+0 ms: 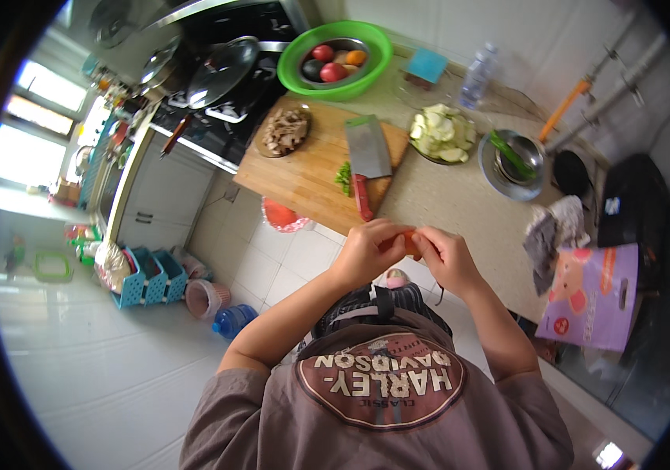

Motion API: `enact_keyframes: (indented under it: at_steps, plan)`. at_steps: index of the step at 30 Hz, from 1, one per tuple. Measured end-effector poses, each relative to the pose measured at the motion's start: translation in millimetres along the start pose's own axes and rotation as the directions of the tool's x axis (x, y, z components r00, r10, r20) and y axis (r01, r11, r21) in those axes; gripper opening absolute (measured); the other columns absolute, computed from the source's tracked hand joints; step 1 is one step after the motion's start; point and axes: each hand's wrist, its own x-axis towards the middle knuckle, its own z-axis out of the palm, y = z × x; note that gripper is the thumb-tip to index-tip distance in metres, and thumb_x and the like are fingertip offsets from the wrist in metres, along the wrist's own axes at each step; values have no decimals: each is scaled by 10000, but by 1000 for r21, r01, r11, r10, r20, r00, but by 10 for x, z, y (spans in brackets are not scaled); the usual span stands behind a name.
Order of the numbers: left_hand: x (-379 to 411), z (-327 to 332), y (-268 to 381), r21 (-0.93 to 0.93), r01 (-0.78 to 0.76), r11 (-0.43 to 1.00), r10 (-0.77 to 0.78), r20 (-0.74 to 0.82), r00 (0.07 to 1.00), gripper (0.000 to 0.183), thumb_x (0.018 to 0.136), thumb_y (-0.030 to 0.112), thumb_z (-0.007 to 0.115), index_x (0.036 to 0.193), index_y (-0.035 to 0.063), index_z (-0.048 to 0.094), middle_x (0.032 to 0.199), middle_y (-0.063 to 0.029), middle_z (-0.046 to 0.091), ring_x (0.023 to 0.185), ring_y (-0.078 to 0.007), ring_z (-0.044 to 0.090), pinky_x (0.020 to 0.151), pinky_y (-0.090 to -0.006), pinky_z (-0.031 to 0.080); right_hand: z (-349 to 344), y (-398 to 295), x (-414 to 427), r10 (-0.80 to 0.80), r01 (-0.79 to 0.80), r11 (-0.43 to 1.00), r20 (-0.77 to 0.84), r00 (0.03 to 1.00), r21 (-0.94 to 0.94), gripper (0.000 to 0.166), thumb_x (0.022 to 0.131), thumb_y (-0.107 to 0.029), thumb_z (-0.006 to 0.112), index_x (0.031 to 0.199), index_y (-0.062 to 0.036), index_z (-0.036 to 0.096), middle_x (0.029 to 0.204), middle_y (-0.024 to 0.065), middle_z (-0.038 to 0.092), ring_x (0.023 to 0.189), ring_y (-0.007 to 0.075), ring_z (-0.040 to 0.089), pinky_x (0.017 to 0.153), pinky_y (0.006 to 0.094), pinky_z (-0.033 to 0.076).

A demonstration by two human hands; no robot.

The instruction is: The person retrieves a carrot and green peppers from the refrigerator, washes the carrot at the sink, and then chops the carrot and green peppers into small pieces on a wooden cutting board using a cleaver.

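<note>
My left hand and my right hand meet in front of my body, just off the counter's near edge. Between them they grip a small orange item, mostly covered by fingers, so its kind cannot be told. Beyond them lies a wooden cutting board. On it rest a cleaver with a red handle, a small pile of chopped green vegetable and a plate of sliced mushrooms. A plate of sliced pale-green squash stands right of the board.
A green basin holds a bowl of vegetables. At right are a metal bowl with a green pepper, a grey cloth and a purple bag. Plastic bottles stand by the wall. A lidded pan sits on the stove.
</note>
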Motion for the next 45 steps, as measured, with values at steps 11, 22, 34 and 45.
enact_keyframes:
  at_steps: [11,22,34,45]
  plan:
    - [-1221,-2053,-398,304,215,928,-247,69,967,523,855,146,733,1354,141,577,963,-111,681,821,-242,676,745,-337,535,1466,-501,1054,-177,230,973,548,817,-28,314,841,-200,752,1080,-16,662,942,161,691,843,277,678,764,351,518]
    - [-2784,-4040,-1645,-632,-96,769,-402,-595,696,641,964,64,574,1526,77,265,1478,-125,421,1353,-248,443,1074,-379,397,5065,-1459,2025,-174,-84,938,666,725,337,304,899,-148,687,1142,-40,540,1001,119,624,864,215,667,697,322,538]
    - [-3309,-6523,-3060,-751,-178,635,-636,-640,431,557,1057,259,440,1516,94,172,1276,-147,527,1161,-250,582,970,-368,495,7965,-1972,3493,-400,466,879,692,601,103,516,804,-279,752,1240,-58,589,1142,150,567,1041,332,587,937,425,473]
    - [-3334,-9193,-4194,-679,-351,645,-695,-712,101,335,1046,281,480,1300,69,423,801,-64,559,681,-158,568,659,-294,509,10352,-2223,6232,-366,355,920,682,634,164,360,872,-190,698,1179,-28,604,1012,128,616,876,226,643,810,336,536]
